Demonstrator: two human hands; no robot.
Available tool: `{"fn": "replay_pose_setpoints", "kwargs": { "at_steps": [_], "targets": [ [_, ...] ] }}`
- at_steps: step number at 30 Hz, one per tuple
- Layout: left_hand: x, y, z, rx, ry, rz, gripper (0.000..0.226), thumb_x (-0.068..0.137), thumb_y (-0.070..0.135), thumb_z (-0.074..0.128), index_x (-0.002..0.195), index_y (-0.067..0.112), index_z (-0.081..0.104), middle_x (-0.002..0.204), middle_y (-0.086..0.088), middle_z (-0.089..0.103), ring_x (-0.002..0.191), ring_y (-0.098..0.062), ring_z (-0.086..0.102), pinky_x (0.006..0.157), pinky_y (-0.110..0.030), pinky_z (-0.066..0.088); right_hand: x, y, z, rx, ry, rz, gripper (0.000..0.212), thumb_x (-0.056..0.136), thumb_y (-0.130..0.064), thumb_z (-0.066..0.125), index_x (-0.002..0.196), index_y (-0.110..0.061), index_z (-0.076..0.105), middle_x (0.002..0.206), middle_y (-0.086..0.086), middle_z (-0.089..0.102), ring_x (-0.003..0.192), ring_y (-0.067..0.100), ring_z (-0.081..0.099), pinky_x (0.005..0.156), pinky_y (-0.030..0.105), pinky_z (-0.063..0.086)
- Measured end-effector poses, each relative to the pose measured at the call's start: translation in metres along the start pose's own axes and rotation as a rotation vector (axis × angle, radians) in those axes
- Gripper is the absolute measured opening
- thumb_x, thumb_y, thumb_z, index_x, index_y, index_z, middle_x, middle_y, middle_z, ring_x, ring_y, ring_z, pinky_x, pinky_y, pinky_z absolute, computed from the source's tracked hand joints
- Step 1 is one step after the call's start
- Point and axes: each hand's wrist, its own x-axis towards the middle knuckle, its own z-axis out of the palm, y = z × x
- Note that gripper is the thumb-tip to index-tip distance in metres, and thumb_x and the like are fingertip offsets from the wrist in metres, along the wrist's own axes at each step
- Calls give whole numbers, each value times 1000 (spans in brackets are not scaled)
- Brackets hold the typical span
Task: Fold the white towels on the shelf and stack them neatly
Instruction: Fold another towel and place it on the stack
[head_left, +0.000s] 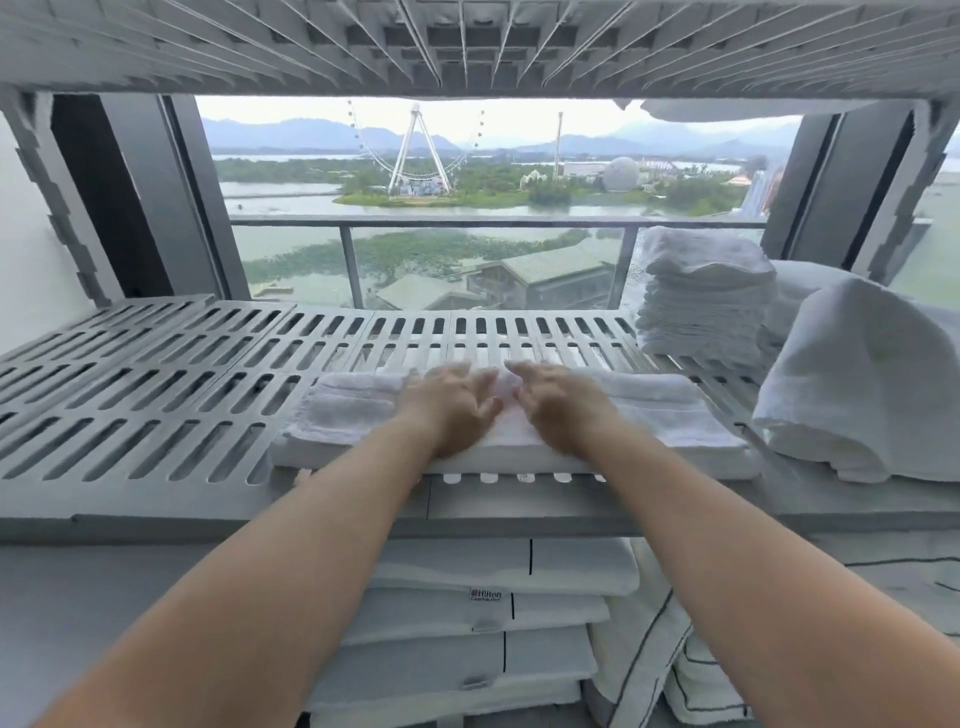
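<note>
A slatted grey shelf (156, 395) runs wide under both hands, and another slatted shelf (467, 41) hangs overhead. Beyond the fingertips, a window (467, 249) shows water, trees and a big wheel.

Below the forearms, on a lower level, sits a pile of folded white linens (467, 618), one with a small label.

To the right of the right hand lies a loose heap of white towels (862, 384), unfolded and slumped at the shelf's front edge. Behind that heap, farther from the hands and to their right, stands a neat stack of folded towels (701, 296).

Directly under the hands lies the folded towel (353, 415), a long white band at the shelf's front edge, reaching out past both wrists to either side.

The left hand (452, 410) lies flat on the towel's middle, fingers spread and open, palm down, gripping nothing. The right hand (561, 410) lies just beside it, also open and flat on the cloth, fingers stretched forward. The two hands nearly touch at the thumbs. Motion blur softens the fingertips.
</note>
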Motion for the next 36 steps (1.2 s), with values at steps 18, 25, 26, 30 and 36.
{"fn": "replay_pose_setpoints", "kwargs": {
  "at_steps": [18, 25, 26, 30, 36],
  "targets": [
    [-15, 86, 14, 77, -152, -54, 76, 91, 77, 3, 158, 41, 6, 169, -2, 2, 155, -28, 1, 121, -61, 4, -52, 129, -48, 91, -21, 751, 71, 85, -57, 54, 138, -11, 45, 143, 13, 52, 130, 35, 50, 108, 46, 40],
    [-22, 89, 20, 86, -65, -82, 76, 91, 74, -1, 158, 41, 13, 168, 1, 13, 154, -25, 11, 123, -55, 10, -47, 125, -50, 179, 26, 662, 60, 83, -35, 59, 133, -4, 47, 130, 15, 59, 120, 33, 57, 98, 40, 49],
    [-21, 89, 20, 82, -62, -86, 76, 91, 74, -1, 157, 41, 14, 167, 1, 14, 154, -25, 12, 123, -55, 10, -46, 126, -51, 200, 1, 671, 60, 81, -36, 61, 131, -4, 51, 129, 14, 60, 118, 32, 57, 95, 37, 50],
    [-18, 88, 21, 71, -63, -89, 77, 89, 74, -1, 157, 41, 16, 167, 1, 16, 154, -25, 13, 123, -55, 11, -40, 133, -54, 270, -38, 671, 52, 75, -36, 71, 116, -6, 62, 111, 7, 64, 107, 27, 62, 82, 32, 49],
    [-15, 86, 22, 56, -54, -81, 77, 89, 74, 1, 157, 41, 17, 167, 1, 16, 154, -25, 14, 122, -53, 9, -32, 129, -64, 405, -87, 636, 32, 78, -36, 79, 91, -15, 59, 94, 4, 62, 81, 20, 59, 75, 31, 46]
  ]
}}
